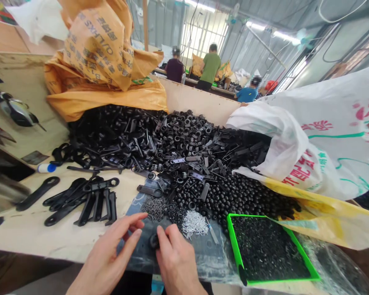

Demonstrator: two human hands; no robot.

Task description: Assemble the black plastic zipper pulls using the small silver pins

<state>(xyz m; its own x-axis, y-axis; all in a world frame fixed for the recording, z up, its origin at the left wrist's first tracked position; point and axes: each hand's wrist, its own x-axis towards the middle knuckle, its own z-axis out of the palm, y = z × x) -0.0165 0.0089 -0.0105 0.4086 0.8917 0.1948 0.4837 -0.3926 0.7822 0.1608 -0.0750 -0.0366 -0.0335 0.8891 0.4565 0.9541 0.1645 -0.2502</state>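
A round black part (154, 241) is set over the grey mat (203, 256), between the two hands, and the directions here are taken from it. At four o'clock it is met by the right hand (178, 256), whose thumb and forefinger appear to be pinched against its edge, presumably so that it is steadied; the far side of the grip is hidden. At eight to nine o'clock the left hand (113, 243) is held with thumb and fingers apart, the fingers loosely curved, and nothing is seen in it; the nearby part is left unobstructed by this pose.

The smallest pieces are gathered closest, probably for a short reach: dark metal bits (153, 208) at twelve o'clock, silver pins (195, 224) at two. Black balls (221, 190) are heaped farther out, between one and two. At three o'clock, fine black pieces (270, 246) are contained by the walls of a green tray (314, 274), likely against scattering. Black handles (94, 200) are laid at ten o'clock, apart from the large heap (178, 135) at twelve, which seems to prevent mixing. The heap is flanked by an orange sack (107, 98) and a white sack (283, 139).
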